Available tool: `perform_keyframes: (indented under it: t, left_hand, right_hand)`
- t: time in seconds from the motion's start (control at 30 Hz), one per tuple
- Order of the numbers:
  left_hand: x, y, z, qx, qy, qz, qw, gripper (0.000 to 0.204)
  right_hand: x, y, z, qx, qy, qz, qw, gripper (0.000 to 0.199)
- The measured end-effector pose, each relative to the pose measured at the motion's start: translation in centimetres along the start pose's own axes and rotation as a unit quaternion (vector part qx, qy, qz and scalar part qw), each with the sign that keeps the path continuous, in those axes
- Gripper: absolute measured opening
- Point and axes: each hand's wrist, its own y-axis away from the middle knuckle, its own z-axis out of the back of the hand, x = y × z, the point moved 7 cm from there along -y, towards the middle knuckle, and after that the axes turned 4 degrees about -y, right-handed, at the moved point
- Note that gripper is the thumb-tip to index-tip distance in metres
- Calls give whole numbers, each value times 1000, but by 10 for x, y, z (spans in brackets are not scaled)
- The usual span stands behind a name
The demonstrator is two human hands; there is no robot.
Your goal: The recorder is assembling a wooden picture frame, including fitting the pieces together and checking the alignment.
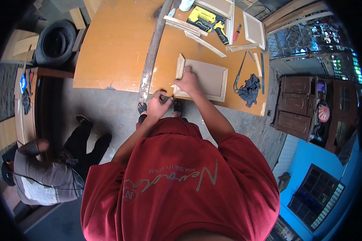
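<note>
A rectangular panel (207,76) with a pale wooden frame lies flat at the table's near edge. My right hand (188,83) grips the left side of that frame, its fingers on the panel and its thumb near the corner. Beside those fingers a short wooden strip (180,67) stands at an angle along the frame's left side. Just off the table edge, left of the frame corner, is my left hand (159,105) with its fingers curled. Something small and dark seems to be at its fingertips, too small to name.
A yellow and black power tool (203,19), wooden strips (205,44) and a red utility knife (237,32) lie farther back. Right of the panel are a hacksaw (239,72) and a dark crumpled cloth (250,90). A long bar (152,52) crosses the table. Another person (48,172) sits at left.
</note>
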Motion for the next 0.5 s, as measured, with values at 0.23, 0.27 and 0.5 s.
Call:
perform_keyframes:
  t: [0.23, 0.27, 0.5]
  left_hand:
    - [-5, 11, -45, -105, -12, 122, 987, 53]
    - [-6, 12, -50, -111, -10, 128, 986, 53]
    - [-12, 18, -62, -191, -18, 171, 966, 46]
  right_hand:
    - [4, 0, -3, 44, 4, 29, 999, 75]
    - [4, 0, -5, 54, 8, 29, 998, 75]
    - [-1, 1, -6, 60, 15, 56, 997, 76]
